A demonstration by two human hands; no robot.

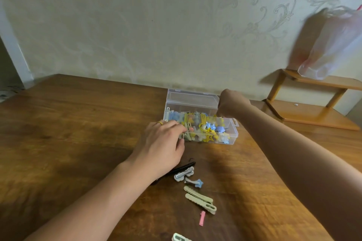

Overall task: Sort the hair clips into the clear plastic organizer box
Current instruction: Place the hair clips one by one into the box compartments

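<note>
Clear organizer box (231, 123) sits open at table (78, 123) centre, packed with coloured clips. Left hand (162, 143), fingers relaxed, rests against its 9 o'clock end. Right hand (231, 103) curled over its 1 o'clock corner; grip indeterminate. Loose clips (198, 195) lie at 6 o'clock.

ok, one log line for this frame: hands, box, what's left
left hand: at box's near-left edge | right hand: curled over box | lid: open | loose clips: several on table

No text, label, brand or number can be read on anything in view.
</note>
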